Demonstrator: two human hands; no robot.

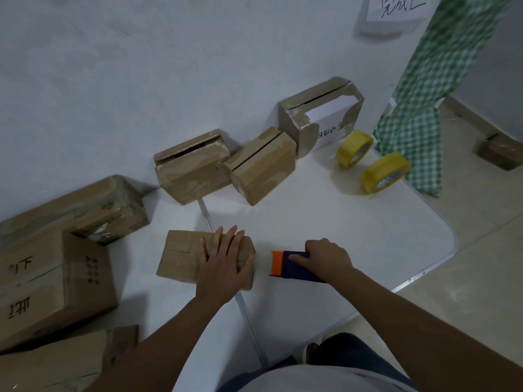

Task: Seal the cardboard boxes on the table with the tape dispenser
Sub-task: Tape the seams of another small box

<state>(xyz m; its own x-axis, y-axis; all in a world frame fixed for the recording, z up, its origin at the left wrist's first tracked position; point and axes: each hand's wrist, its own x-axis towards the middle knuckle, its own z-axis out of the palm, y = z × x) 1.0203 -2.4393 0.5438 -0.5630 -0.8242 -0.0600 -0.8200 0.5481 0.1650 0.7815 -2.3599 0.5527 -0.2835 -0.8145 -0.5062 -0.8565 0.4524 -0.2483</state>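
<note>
A small flat cardboard box (181,257) lies on the white table (353,230) in front of me. My left hand (223,261) presses down on its right half with straight, spread fingers. Just right of the box, my right hand (325,258) grips the dark blue tape dispenser (297,268), whose orange blade end (276,263) points left toward the box, a short gap away. Three more boxes stand along the wall behind: one (192,171), a second (263,168) with a slit top, and a larger torn one (319,114).
Two yellow tape rolls (353,148) (383,172) stand at the table's back right. Larger boxes (51,287) (82,207) crowd the left side. A green checked cloth (418,114) hangs at the right, beyond the table's rounded corner. My legs are below the near edge.
</note>
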